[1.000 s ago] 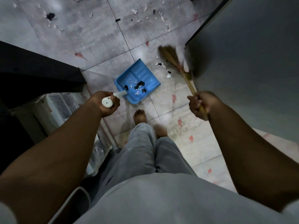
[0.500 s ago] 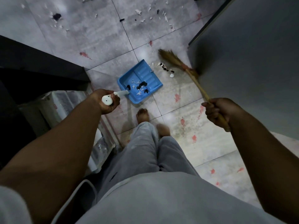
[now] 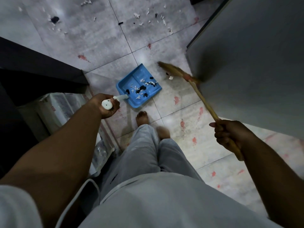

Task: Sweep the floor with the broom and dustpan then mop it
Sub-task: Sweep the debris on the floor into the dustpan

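A blue dustpan (image 3: pixel 131 78) lies on the grey tiled floor (image 3: pixel 98 38) with black and white scraps inside it. My left hand (image 3: pixel 105 105) grips its white handle. My right hand (image 3: pixel 228 135) grips the wooden stick of a straw broom (image 3: pixel 174 71). The bristles lie on the floor just right of the pan's open edge. Beside them rest two scraps (image 3: pixel 170 77), one white and one black. More torn scraps (image 3: pixel 148 17) are scattered on the tiles further away, with a black bit (image 3: pixel 55 19) at the far left.
A large grey cabinet side (image 3: pixel 246 55) rises at the right, close to the broom. A dark piece of furniture (image 3: pixel 32 63) and plastic-wrapped boxes (image 3: pixel 57 104) stand at the left. My bare feet (image 3: pixel 143 117) are just behind the pan. Red stains dot the tiles.
The broom swept left toward the pan and pushed most of the small pile into it. My right hand drew back and to the right. The dustpan stayed in place.
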The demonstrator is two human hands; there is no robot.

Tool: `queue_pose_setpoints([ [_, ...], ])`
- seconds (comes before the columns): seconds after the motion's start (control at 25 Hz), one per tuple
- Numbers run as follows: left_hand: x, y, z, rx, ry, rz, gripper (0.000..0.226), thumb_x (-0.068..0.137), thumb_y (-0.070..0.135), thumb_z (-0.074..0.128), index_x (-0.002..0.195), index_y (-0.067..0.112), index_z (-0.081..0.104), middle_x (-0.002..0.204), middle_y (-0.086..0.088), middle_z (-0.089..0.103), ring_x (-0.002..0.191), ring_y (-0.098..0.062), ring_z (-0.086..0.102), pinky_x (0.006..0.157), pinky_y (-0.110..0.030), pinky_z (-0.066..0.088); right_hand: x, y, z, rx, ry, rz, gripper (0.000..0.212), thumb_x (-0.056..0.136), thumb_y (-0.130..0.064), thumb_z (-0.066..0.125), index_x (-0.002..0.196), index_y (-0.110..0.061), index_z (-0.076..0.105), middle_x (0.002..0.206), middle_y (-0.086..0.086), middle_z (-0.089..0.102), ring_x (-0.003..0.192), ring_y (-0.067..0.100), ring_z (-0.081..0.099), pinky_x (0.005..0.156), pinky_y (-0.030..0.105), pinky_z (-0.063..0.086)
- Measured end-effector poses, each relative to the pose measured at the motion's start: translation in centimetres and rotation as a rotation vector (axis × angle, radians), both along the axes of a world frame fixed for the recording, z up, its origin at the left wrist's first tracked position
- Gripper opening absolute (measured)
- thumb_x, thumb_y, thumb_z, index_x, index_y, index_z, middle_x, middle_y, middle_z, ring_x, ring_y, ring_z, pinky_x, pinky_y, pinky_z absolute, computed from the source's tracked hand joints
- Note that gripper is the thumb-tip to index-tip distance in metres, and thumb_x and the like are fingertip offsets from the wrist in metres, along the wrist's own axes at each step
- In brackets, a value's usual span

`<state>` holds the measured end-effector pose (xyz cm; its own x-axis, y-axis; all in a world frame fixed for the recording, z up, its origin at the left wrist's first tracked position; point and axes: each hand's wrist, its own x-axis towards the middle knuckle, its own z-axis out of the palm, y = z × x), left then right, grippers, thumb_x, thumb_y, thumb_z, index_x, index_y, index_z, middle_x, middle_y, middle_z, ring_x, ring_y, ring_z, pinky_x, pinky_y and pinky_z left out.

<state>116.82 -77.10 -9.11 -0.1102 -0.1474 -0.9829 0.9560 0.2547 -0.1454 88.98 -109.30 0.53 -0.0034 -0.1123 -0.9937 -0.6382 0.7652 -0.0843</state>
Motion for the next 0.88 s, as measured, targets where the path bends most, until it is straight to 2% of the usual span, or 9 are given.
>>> queue_pose_setpoints([
  [0.08, -0.5, 0.5, 0.0, -0.015, 0.008, -0.015, 0.027, 0.098, 0.014, 0.043, 0.111, -0.01, 0.042, 0.057, -0.011, 0.048, 0.041, -0.009, 0.048, 0.036, -0.018, 0.045, 0.1, -0.1, -1.0, 0.067, 0.005, -0.15, 0.024, 0.102, -0.02, 0.035, 0.091, -0.006, 0.051, 0.046, -0.005, 0.037, 0.029, 0.003, 0.028, 0.029, 0.014, 0.022],
  [0.16, -1.1, 0.9, 0.1, -0.016, 0.017, -0.029, 0.026, 0.098, 0.014, 0.042, 0.108, -0.01, 0.043, 0.057, -0.01, 0.048, 0.039, -0.009, 0.048, 0.036, -0.017, 0.045, 0.3, 0.8, -2.0, 0.111, 0.02, -0.196, 0.026, 0.103, -0.021, 0.033, 0.089, -0.007, 0.049, 0.044, -0.006, 0.035, 0.028, 0.004, 0.028, 0.028, 0.015, 0.022],
  [0.28, -1.8, 1.0, 0.0, -0.016, 0.02, -0.016, 0.028, 0.099, 0.016, 0.042, 0.109, -0.01, 0.043, 0.056, -0.009, 0.048, 0.037, -0.009, 0.047, 0.035, -0.018, 0.045, 0.1, 2.7, -2.3, 0.166, 0.032, -0.097, 0.026, 0.103, -0.02, 0.033, 0.089, -0.006, 0.049, 0.046, -0.005, 0.035, 0.028, 0.004, 0.028, 0.028, 0.015, 0.022],
  [0.44, -2.1, 0.8, -0.1, -0.016, 0.009, -0.006, 0.026, 0.097, 0.015, 0.042, 0.108, -0.009, 0.044, 0.055, -0.009, 0.048, 0.037, -0.009, 0.046, 0.036, -0.017, 0.045, -1.8, 3.2, 0.0, 0.234, -0.003, 0.032, 0.023, 0.102, -0.021, 0.039, 0.1, -0.002, 0.053, 0.05, -0.002, 0.038, 0.03, 0.005, 0.029, 0.027, 0.017, 0.026],
  [0.64, -1.8, 1.4, -0.1, -0.011, 0.01, 0.011, 0.028, 0.097, 0.015, 0.043, 0.112, -0.009, 0.043, 0.058, -0.007, 0.047, 0.039, -0.008, 0.046, 0.038, -0.016, 0.045, -2.5, 2.4, 1.8, 0.173, -0.004, 0.006, 0.024, 0.101, -0.021, 0.039, 0.102, -0.001, 0.054, 0.051, -0.003, 0.038, 0.03, 0.005, 0.029, 0.027, 0.016, 0.026],
  [0.88, -1.7, 1.6, -0.2, -0.017, 0.001, 0.003, 0.032, 0.098, 0.015, 0.043, 0.121, -0.007, 0.04, 0.059, -0.007, 0.047, 0.037, -0.011, 0.048, 0.035, -0.019, 0.046, -0.3, 3.6, -0.6, 0.131, 0.062, 0.042, 0.023, 0.102, -0.017, 0.034, 0.102, -0.002, 0.051, 0.051, -0.002, 0.036, 0.031, 0.005, 0.027, 0.027, 0.015, 0.023],
])
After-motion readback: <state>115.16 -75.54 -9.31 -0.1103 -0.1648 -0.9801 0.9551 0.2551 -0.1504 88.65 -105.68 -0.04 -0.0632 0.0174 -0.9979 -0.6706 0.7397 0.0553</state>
